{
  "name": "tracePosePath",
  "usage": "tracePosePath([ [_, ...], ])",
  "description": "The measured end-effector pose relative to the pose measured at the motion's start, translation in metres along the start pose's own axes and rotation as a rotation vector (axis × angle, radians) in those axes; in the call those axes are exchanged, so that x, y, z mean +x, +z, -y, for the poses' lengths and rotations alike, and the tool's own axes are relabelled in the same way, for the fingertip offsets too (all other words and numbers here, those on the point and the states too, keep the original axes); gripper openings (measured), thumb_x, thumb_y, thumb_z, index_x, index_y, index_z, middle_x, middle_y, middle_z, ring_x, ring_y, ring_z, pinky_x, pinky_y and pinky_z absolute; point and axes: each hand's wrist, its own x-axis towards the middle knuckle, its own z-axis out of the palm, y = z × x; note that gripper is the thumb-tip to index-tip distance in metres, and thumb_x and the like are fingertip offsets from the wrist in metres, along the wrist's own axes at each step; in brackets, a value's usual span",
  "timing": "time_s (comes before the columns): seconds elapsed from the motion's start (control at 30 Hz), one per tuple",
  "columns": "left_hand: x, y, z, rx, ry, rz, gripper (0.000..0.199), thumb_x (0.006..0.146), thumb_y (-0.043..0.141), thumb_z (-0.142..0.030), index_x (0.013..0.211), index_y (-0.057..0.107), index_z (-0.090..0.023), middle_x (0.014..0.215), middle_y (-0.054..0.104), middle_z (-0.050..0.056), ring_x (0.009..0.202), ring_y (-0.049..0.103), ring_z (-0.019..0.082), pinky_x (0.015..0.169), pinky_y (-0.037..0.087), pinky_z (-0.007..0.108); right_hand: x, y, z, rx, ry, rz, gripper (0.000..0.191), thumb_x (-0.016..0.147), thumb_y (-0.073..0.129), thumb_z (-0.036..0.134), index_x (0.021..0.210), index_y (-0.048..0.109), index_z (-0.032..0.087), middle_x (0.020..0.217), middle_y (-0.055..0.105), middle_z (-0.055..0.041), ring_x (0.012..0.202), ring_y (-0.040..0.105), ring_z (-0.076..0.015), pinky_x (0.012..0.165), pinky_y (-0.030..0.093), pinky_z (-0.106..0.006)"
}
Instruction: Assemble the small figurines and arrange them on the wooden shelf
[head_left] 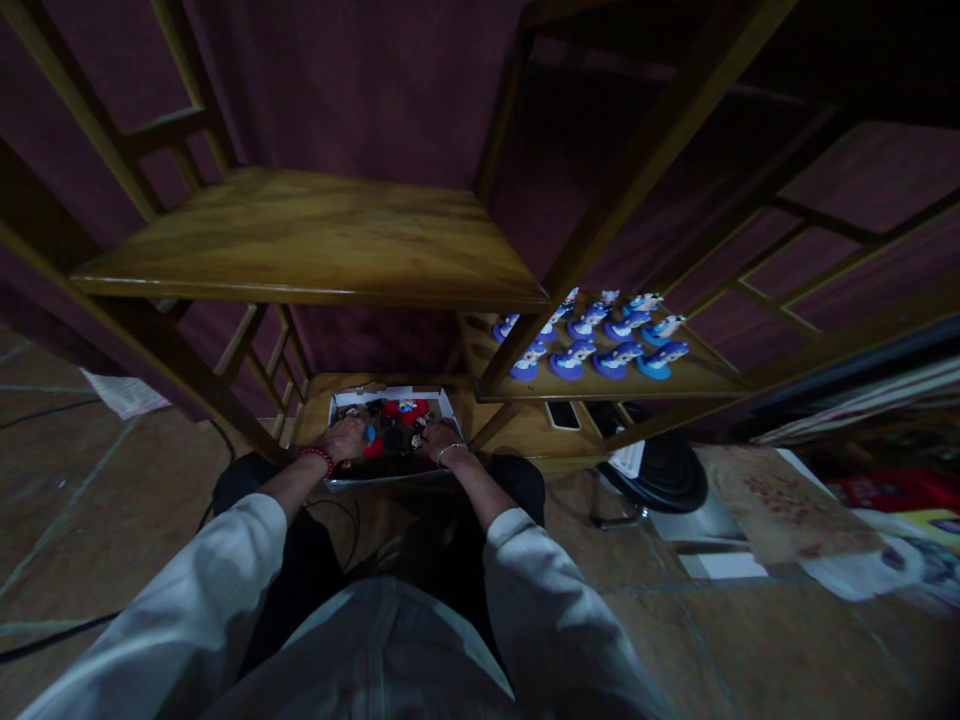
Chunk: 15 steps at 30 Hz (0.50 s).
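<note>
A shallow white-rimmed box (448, 403) sits on the low wooden shelf in front of my knees. Inside it lie several small figurines, among them a red one (411, 409) at the back and a blue-and-red one (370, 438) close to my left fingers. My left hand (345, 439), with a red bead bracelet at the wrist, reaches over the left side with its fingers curled down. Over the right side, my right hand (440, 441) is closed beside a small dark-and-white figurine (417, 438). The dim light hides what either hand grips.
Several blue-and-purple figurines (574, 360) stand in rows on a raised shelf to the right. A wooden shelf board (322, 240) overhangs the box. On the lower shelf lies a phone (562, 415). A round black seat (664, 475) stands at right.
</note>
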Motion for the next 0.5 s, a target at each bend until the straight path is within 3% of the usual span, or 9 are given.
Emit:
tracePosePath([
  [0.17,0.001,0.000,0.000,0.041,0.025,0.014,0.034,0.074,0.051,-0.022,0.107,0.056,-0.015,0.102,0.063,0.012,0.093,0.060,0.020,0.078,0.044,0.025,-0.004,-0.007,-0.001,-0.015,-0.061,0.026,0.021,0.074,0.054,0.015,0.093,0.063,0.017,0.097,0.066,-0.0057,0.096,0.058,-0.0163,0.085,0.039,-0.023],
  [0.33,0.000,-0.004,-0.002,0.096,0.019,0.055,0.028,0.073,0.050,-0.016,0.098,0.060,-0.008,0.098,0.063,0.016,0.093,0.059,0.022,0.078,0.044,0.026,-0.010,-0.020,0.002,-0.057,-0.090,0.039,0.030,0.073,0.049,0.007,0.099,0.062,0.015,0.106,0.063,-0.0079,0.097,0.057,-0.0163,0.082,0.040,-0.021],
  [0.5,-0.009,-0.020,0.000,0.126,0.061,0.103,0.024,0.071,0.045,-0.011,0.086,0.064,-0.010,0.091,0.065,0.013,0.087,0.060,0.021,0.075,0.044,0.027,-0.015,-0.037,0.008,-0.103,-0.125,0.156,0.015,0.063,0.056,0.004,0.069,0.068,0.012,0.078,0.069,-0.0090,0.077,0.062,-0.0190,0.068,0.043,-0.022],
])
